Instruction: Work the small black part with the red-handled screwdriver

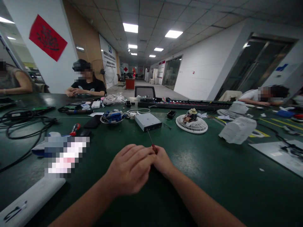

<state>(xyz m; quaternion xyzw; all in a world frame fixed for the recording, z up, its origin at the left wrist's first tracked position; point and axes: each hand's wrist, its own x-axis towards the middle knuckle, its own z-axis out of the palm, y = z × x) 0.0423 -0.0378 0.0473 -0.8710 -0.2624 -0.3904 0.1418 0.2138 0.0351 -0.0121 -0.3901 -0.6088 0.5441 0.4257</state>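
My right hand (163, 161) is closed around the reddish handle of a thin screwdriver (151, 138). Bunched together, the fingers of my left hand (131, 167) meet the same handle from the left and hide part of it. The metal shaft points away from me, toward the black front of a grey metal optical drive (148, 119) lying flat on the green table (189, 189). Its tip overlaps the drive's lower front edge in view; whether it touches, I cannot tell. Just right of the drive lies a small dark tool or screw-like piece (167, 126).
A bowl of blue items (112, 117) stands left of the drive, a white fan grille (191, 124) right. Farther right are a white plastic housing (238, 130) and white panel (281, 156). Black cables (21, 126) and a red-handled tool (75, 129) lie left. Several people sit around.
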